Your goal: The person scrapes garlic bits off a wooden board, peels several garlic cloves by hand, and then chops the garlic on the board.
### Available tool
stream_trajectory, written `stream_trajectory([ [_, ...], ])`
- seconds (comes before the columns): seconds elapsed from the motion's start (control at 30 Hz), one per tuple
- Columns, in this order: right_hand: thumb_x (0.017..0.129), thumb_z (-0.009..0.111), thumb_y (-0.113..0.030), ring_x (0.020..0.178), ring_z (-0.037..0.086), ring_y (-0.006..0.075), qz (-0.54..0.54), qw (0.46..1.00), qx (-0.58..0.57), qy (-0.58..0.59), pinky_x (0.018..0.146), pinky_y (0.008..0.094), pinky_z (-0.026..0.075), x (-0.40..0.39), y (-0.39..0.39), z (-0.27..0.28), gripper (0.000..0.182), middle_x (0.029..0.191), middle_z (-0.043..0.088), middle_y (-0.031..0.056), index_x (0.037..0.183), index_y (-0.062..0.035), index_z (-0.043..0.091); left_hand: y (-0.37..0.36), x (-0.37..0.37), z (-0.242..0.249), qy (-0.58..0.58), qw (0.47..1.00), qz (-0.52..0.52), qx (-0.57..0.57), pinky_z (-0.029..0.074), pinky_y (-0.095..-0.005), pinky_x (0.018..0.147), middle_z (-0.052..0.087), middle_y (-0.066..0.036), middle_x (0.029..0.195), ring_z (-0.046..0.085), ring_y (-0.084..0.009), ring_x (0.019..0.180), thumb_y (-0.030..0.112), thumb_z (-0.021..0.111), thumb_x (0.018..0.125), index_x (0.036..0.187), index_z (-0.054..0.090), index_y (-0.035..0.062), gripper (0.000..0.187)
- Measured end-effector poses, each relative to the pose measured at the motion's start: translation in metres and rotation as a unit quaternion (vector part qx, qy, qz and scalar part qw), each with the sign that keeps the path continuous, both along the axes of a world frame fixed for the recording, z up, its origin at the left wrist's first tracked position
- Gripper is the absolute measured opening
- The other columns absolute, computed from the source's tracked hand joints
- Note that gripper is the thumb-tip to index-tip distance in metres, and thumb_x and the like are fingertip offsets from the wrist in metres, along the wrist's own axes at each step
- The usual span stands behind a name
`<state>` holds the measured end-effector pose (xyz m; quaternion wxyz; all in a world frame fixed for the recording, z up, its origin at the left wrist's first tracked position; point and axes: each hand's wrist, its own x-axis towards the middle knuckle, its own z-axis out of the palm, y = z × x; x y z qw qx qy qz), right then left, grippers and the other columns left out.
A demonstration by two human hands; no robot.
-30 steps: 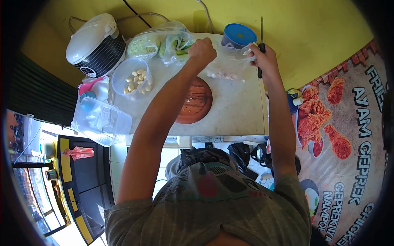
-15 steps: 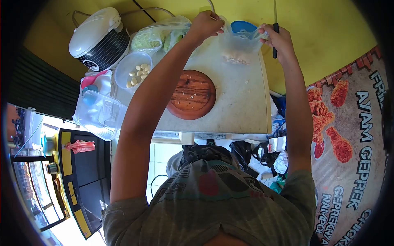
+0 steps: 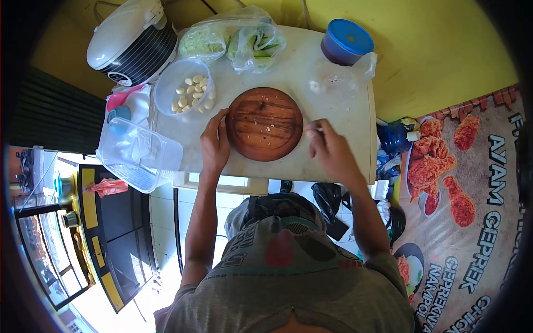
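A round wooden cutting board (image 3: 265,145) with small pale bits on it lies in front of me. At its left edge is my left hand (image 3: 215,145), fingers stretched along the rim and touching it. My right hand (image 3: 333,155) is just beyond the board's right edge, slightly blurred, with fingers curled around the dark-handled knife (image 3: 317,129); only a bit of the handle shows and the blade cannot be made out. To the upper left, a clear plastic bowl (image 3: 160,94) holds several pale cloves that look like peeled garlic (image 3: 191,91).
A blue-lidded tub (image 3: 350,38) and a crumpled clear bag (image 3: 333,80) are at the back right. Bags of green vegetables (image 3: 258,44) lie at the back. A rice cooker (image 3: 133,47) and an empty clear container (image 3: 136,158) stand on the left.
Both hands have come down from the clear bag at the back to either side of the board. The bag now lies on the table, released. My view has shifted slightly.
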<state>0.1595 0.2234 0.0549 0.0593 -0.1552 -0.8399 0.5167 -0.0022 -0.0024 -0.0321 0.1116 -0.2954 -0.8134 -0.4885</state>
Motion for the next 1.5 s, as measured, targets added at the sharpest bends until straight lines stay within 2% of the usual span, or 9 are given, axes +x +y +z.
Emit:
stream_trajectory([
  [0.07, 0.099, 0.053, -0.03, 0.06, 0.065, 0.0334, 0.066, 0.996, 0.036, -0.041, 0.056, 0.0403, 0.049, -0.006, -0.028, -0.04, 0.028, 0.066, 0.063, 0.015, 0.099, -0.0021, 0.053, -0.011, 0.007, -0.005, -0.074, 0.996, 0.041, 0.021, 0.051, -0.04, 0.089, 0.067, -0.021, 0.11, 0.065, -0.0362, 0.106, -0.001, 0.051, 0.093, 0.113, 0.064, -0.0034, 0.024],
  [0.17, 0.098, 0.054, -0.031, 0.06, 0.065, 0.0354, 0.09, 0.964, 0.249, 0.037, 0.054, 0.0429, 0.05, -0.016, -0.053, -0.073, 0.028, 0.066, 0.063, 0.0155, 0.095, -0.0032, 0.055, -0.019, 0.01, -0.003, -0.011, 0.999, 0.032, -0.039, 0.052, -0.039, 0.09, 0.067, -0.02, 0.112, 0.064, -0.0344, 0.11, -0.001, 0.056, 0.09, 0.108, 0.067, -0.0038, 0.021],
  [0.3, 0.097, 0.054, -0.032, 0.057, 0.065, 0.0334, 0.077, 0.947, 0.311, -0.01, 0.051, 0.0442, 0.051, -0.02, -0.066, -0.055, 0.028, 0.065, 0.063, 0.0152, 0.09, -0.0047, 0.054, -0.018, 0.014, 0.003, -0.019, 0.998, 0.03, -0.046, 0.053, -0.0385, 0.091, 0.068, -0.019, 0.112, 0.064, -0.0343, 0.111, -0.001, 0.061, 0.088, 0.105, 0.069, -0.0039, 0.02],
  [0.6, 0.098, 0.053, -0.019, 0.075, 0.064, 0.0457, -0.143, 0.962, 0.216, -0.087, 0.061, 0.0476, 0.052, -0.022, -0.008, -0.05, 0.018, 0.078, 0.063, 0.0216, 0.097, -0.0011, 0.05, -0.019, 0.013, 0.005, -0.017, 0.998, 0.028, -0.044, 0.053, -0.038, 0.09, 0.069, -0.021, 0.108, 0.066, -0.0356, 0.106, 0.001, 0.063, 0.087, 0.105, 0.07, -0.0042, 0.019],
  [0.8, 0.091, 0.063, -0.015, 0.084, 0.064, 0.0331, 0.053, 0.965, 0.202, 0.159, 0.065, 0.0412, 0.053, -0.007, -0.043, -0.052, 0.022, 0.098, 0.056, 0.0127, 0.112, -0.0089, 0.062, -0.016, 0.009, 0.004, -0.026, 0.999, 0.036, -0.031, 0.053, -0.0375, 0.089, 0.069, -0.02, 0.106, 0.066, -0.0351, 0.105, 0.001, 0.063, 0.087, 0.102, 0.07, -0.0041, 0.018],
  [0.97, 0.09, 0.065, -0.019, 0.076, 0.065, 0.0286, 0.038, 0.962, 0.254, 0.095, 0.061, 0.0394, 0.053, -0.003, -0.034, -0.067, 0.027, 0.095, 0.055, 0.0101, 0.117, -0.0154, 0.067, -0.019, 0.008, 0.003, -0.012, 0.999, 0.028, -0.024, 0.054, -0.0374, 0.087, 0.07, -0.02, 0.103, 0.068, -0.0345, 0.101, 0.002, 0.063, 0.087, 0.101, 0.071, -0.0038, 0.016],
  [1.13, 0.092, 0.063, -0.018, 0.076, 0.065, 0.032, -0.174, 0.921, 0.345, 0.056, 0.06, 0.0415, 0.053, -0.008, 0.003, -0.076, 0.027, 0.098, 0.055, 0.0132, 0.119, -0.0179, 0.065, -0.017, 0.009, 0.004, -0.017, 0.999, 0.037, -0.022, 0.054, -0.0366, 0.084, 0.07, -0.02, 0.103, 0.068, -0.0346, 0.098, 0.003, 0.063, 0.087, 0.1, 0.071, -0.0037, 0.016],
  [1.37, 0.091, 0.063, -0.011, 0.085, 0.062, 0.0324, 0.053, 0.97, 0.221, 0.087, 0.071, 0.0399, 0.052, -0.004, -0.057, -0.056, 0.031, 0.096, 0.054, 0.0152, 0.122, -0.0152, 0.063, -0.014, 0.007, 0.008, -0.032, 0.998, 0.048, -0.016, 0.055, -0.0353, 0.078, 0.071, -0.019, 0.1, 0.07, -0.0336, 0.09, 0.004, 0.063, 0.088, 0.099, 0.071, -0.0028, 0.016],
  [1.5, 0.091, 0.062, -0.011, 0.078, 0.065, 0.0333, 0.024, 0.962, 0.252, 0.099, 0.063, 0.0428, 0.054, -0.004, -0.038, -0.071, 0.032, 0.101, 0.053, 0.0136, 0.121, -0.0187, 0.061, -0.015, 0.005, 0.008, -0.024, 0.999, 0.044, -0.014, 0.055, -0.0352, 0.077, 0.071, -0.018, 0.1, 0.07, -0.0332, 0.089, 0.004, 0.063, 0.088, 0.099, 0.071, -0.0026, 0.015],
])
